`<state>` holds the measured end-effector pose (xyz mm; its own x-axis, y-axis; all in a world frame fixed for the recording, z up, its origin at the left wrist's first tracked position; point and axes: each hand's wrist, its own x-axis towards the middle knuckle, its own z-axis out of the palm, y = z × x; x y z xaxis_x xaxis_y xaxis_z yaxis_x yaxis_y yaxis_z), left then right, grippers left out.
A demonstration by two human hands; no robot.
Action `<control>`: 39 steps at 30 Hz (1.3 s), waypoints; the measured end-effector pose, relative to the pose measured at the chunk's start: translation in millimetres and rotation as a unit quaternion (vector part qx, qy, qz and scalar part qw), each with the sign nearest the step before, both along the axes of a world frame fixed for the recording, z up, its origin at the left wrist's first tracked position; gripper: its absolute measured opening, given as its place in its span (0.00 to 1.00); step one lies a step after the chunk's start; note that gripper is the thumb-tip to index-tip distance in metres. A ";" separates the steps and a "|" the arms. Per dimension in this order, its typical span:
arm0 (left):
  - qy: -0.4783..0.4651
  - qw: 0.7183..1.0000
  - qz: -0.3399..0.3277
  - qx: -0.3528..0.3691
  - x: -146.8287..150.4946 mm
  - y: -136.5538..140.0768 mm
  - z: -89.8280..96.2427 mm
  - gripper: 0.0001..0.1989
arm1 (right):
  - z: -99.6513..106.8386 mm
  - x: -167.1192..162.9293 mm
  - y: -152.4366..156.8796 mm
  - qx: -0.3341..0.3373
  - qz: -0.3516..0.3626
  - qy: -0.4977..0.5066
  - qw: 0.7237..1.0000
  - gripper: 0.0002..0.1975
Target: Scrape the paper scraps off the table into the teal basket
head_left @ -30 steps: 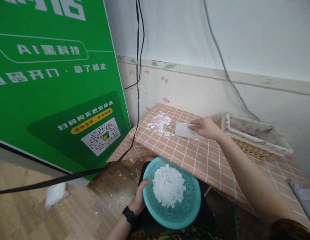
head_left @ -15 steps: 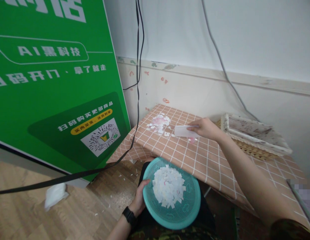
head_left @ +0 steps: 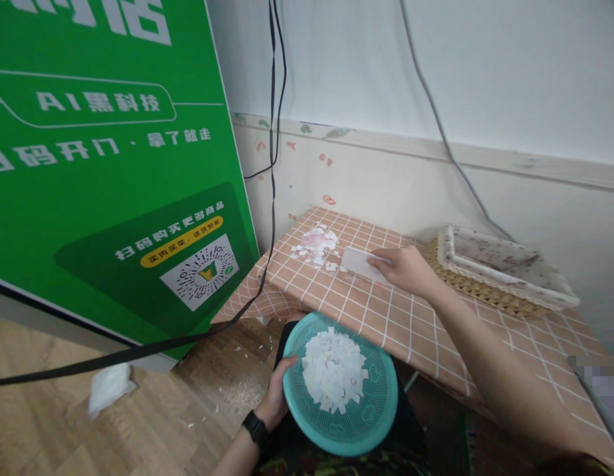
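Observation:
My left hand (head_left: 278, 393) grips the left rim of a round teal plastic basket (head_left: 336, 436), which rests on my lap. Inside the basket lies a heap of small white paper scraps (head_left: 334, 367). Over the table, my right hand (head_left: 404, 268) pinches a flat white rectangular card or scraper (head_left: 361, 264), held at a tilt just above or on the cloth; whether it touches cannot be made out. To the left of the card, a pile of white and pink paper scraps (head_left: 316, 243) is spread on the checked tablecloth (head_left: 366, 314), with a few loose pieces near the card's edge.
A wicker basket with a cloth lining (head_left: 505, 277) stands on the table's right side against the wall. A green cabinet (head_left: 113, 165) rises at the left, with a black strap (head_left: 197, 337) stretched before it. A white plastic bag (head_left: 111, 389) and scraps lie on the floor.
My right hand has tilted the white card and shifted it slightly left and toward me, covering pink scraps seen under it before. My left hand and the teal basket stay still.

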<state>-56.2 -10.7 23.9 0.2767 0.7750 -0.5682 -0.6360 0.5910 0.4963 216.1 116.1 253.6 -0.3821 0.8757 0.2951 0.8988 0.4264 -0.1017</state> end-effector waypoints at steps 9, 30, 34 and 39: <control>0.008 1.000 -0.003 0.016 0.3 -1.6 1.2 0.14 | -49.2 -70.1 -52.6 0.043 -0.021 -0.042 0.998 0.15; 0.011 1.000 0.004 0.007 1.0 -0.8 7.2 0.13 | -50.1 -119.5 -52.6 -0.010 -0.078 -0.119 0.990 0.10; -0.003 1.000 -0.001 0.003 1.0 -0.8 4.9 0.14 | -51.8 -97.4 -59.9 -0.006 -0.102 -0.126 0.987 0.09; 0.009 1.000 0.005 -0.001 1.4 -0.5 3.9 0.12 | -48.6 -54.4 -60.0 0.005 -0.174 -0.134 0.976 0.11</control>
<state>-54.9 -11.2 27.8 0.2585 0.7764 -0.5748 -0.6337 0.5854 0.5057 161.7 56.1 205.0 -0.1261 0.9636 0.2359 0.9832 0.0898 0.1588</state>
